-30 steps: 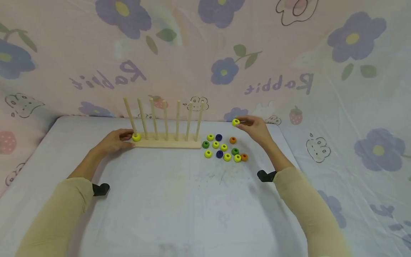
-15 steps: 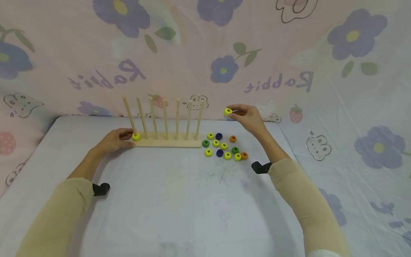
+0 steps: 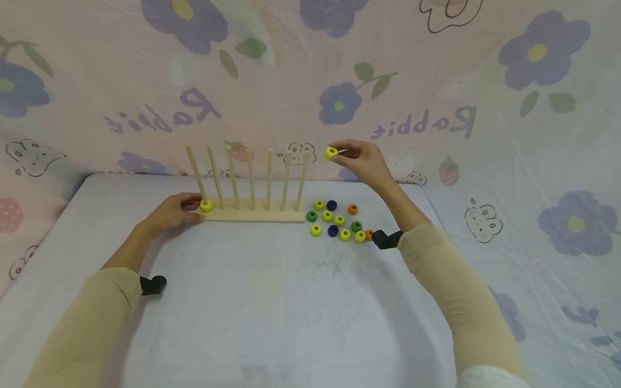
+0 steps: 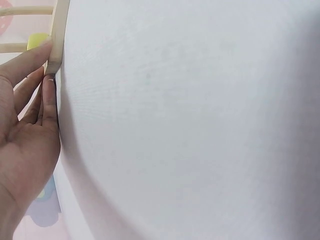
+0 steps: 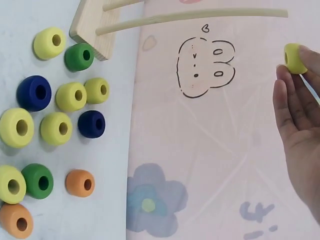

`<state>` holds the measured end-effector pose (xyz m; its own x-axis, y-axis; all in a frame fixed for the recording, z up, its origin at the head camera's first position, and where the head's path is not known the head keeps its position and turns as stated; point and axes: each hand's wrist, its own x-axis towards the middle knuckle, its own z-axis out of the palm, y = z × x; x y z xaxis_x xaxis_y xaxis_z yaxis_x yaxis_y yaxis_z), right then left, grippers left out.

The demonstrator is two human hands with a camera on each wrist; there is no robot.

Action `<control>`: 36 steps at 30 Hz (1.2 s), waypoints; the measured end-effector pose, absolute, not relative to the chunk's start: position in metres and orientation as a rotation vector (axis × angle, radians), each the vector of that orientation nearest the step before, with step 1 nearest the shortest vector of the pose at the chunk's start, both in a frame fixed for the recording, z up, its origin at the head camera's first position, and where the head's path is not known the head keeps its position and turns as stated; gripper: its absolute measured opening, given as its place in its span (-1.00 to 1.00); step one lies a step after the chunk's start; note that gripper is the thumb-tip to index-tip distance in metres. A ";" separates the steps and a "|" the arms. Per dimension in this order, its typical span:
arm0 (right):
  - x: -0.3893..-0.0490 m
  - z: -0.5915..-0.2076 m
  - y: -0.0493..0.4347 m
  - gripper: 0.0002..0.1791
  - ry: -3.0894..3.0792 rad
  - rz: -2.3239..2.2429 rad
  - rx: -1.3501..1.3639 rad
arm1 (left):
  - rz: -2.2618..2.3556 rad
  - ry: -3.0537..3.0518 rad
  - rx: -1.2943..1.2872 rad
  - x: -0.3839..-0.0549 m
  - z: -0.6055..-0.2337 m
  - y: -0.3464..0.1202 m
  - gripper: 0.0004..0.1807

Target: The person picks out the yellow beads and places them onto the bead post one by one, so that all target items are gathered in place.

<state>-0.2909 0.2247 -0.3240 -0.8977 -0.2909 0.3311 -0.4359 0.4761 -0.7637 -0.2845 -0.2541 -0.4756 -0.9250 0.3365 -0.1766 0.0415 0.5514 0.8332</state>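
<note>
Bead of yellow colour [image 3: 331,154] is raised above the tabletop [image 3: 252,302], pinched between the thumb and fingers of the right hand [image 3: 367,160], near the top of the rightmost rod [image 5: 200,15] but apart from it. The left hand [image 3: 174,211] holds the left end of the wooden stand [image 3: 254,216], just beside another yellow bead [image 3: 206,206] which sits at the foot of the leftmost rod [image 3: 196,174]. I judge the raised bead to be light, stiff and not fragile, probably painted wood; its smooth, rounded side may slip or turn a little, so it is best taken by the outer side, with the hole left free. The stand seems light too, and its base is a better place to grip than the thin rods. In the right wrist view, the thumb covers part of the raised bead and the frame edge cuts off the hand. In the head view, a black wrist piece [image 3: 386,240] partly covers one orange bead [image 3: 369,234]. I cannot tell whether any left finger goes under the base.
</note>
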 end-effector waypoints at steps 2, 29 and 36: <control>-0.292 -0.321 0.220 -0.66 -2.565 1.383 0.644 | 1.313 2.475 0.299 -0.284 -0.475 -0.254 -0.12; -0.308 -0.289 0.147 -0.69 -2.474 1.427 0.877 | 1.282 2.482 0.280 -0.285 -0.469 -0.254 -0.12; -0.308 -0.286 0.130 -0.69 -2.503 1.433 0.924 | 1.275 2.500 0.291 -0.285 -0.473 -0.250 -0.12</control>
